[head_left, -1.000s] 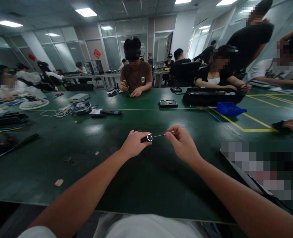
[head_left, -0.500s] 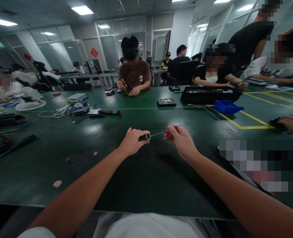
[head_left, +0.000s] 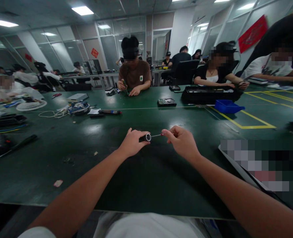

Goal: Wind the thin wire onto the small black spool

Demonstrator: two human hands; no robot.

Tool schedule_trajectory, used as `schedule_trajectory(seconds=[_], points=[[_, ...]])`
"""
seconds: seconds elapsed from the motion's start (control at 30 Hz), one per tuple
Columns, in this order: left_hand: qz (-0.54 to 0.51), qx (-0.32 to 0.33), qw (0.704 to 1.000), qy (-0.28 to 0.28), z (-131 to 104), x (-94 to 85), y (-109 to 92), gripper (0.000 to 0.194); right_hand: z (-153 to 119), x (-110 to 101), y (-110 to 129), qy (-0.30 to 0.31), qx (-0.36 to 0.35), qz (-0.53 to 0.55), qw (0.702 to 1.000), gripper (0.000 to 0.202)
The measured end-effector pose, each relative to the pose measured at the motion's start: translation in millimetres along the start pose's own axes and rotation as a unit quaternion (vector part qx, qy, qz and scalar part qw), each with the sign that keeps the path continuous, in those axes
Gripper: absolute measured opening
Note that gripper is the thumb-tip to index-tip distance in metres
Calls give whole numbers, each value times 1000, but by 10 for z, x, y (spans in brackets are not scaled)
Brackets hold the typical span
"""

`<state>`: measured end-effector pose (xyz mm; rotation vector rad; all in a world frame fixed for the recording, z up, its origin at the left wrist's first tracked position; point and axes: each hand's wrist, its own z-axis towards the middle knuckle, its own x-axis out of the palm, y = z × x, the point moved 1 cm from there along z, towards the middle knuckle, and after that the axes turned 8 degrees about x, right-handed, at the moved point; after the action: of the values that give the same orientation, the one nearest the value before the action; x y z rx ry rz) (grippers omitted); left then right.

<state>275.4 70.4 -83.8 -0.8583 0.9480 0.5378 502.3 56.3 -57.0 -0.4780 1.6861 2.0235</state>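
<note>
A small black cylinder [head_left: 147, 137] with a pale-ringed end was held over the tabletop [head_left: 146, 188], well in from its near edge. It was clamped between the fingers of the left hand [head_left: 132, 142], its ringed end turned toward the near edge. A slim screwdriver [head_left: 156, 135], red where its shaft met the grip, was pinched in the closed fingers of the right hand [head_left: 183, 141]; its shaft was pointed at the ringed end, though whether the tip was inserted could not be told.

Toward the near edge, on the left, a pale scrap [head_left: 58, 183] was seen. Farther out, a hard drive [head_left: 166, 102] was laid toward the far edge, and a blue tray [head_left: 228, 107] was set to its right, just before a long black unit [head_left: 208, 96]. At the far edge, a tool was held by a person in a brown shirt [head_left: 136, 73].
</note>
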Motion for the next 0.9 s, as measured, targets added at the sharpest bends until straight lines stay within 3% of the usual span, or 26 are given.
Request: schedule_trajectory(seconds=[0.17, 0.23, 0.43, 0.6, 0.77, 0.9], points=[[17, 9, 1000, 1, -5, 6, 41, 42, -10, -16, 15, 37, -85, -32, 995, 16], [17, 11, 1000, -2, -7, 4, 50, 42, -11, -17, 19, 58, -110, -40, 991, 16], [16, 16, 1000, -1, -10, 16, 65, 42, 6, -21, 32, 84, -88, -95, 988, 41], [14, 19, 1000, 0, -17, 24, 58, 41, 5, 1, 5, 72, -111, -75, 988, 28], [15, 10, 1000, 15, -17, -1, 9, 43, -36, -11, 31, 68, -135, -58, 987, 27], [12, 5, 1000, 22, -16, -16, -8, 43, -10, -29, 36, 82, -111, -102, 985, 34]])
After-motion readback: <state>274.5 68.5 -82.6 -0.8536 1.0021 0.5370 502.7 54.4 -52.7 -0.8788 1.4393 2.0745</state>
